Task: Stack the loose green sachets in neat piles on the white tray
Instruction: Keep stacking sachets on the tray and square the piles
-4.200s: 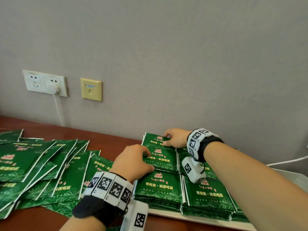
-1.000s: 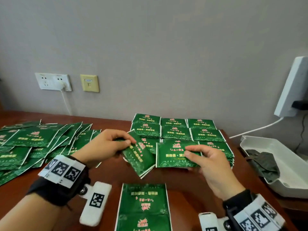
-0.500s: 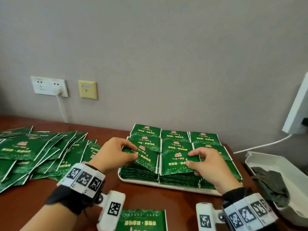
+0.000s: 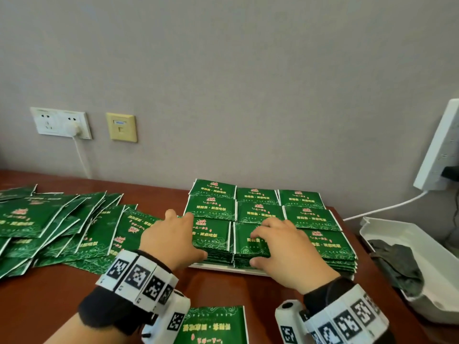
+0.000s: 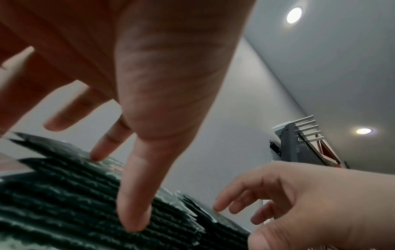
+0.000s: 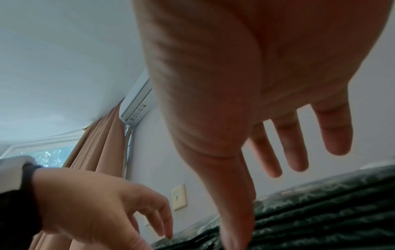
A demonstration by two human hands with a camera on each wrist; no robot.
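Green sachets stand in three rows of piles on the white tray (image 4: 218, 267). My left hand (image 4: 173, 238) lies with spread, straight fingers on the front-left pile (image 4: 214, 235); in the left wrist view the left hand (image 5: 153, 81) has its thumb against that pile's front edge (image 5: 64, 203). My right hand (image 4: 280, 244) rests the same way on the front-middle pile (image 4: 242, 245), its thumb at the front edge; the right wrist view shows the right hand (image 6: 224, 84) with straight fingers over the pile (image 6: 320, 211). Neither hand holds a sachet.
A heap of loose sachets (image 4: 62, 229) covers the brown table to the left. One sachet (image 4: 213, 325) lies near the front edge between my wrists. A white bin (image 4: 407, 242) with dark cloth stands at the right. A white cable (image 4: 387, 207) runs behind the tray.
Half a second ago each hand held a sachet over the front piles. Both sachets now lie flat on the piles, and the fingers have let go and straightened.
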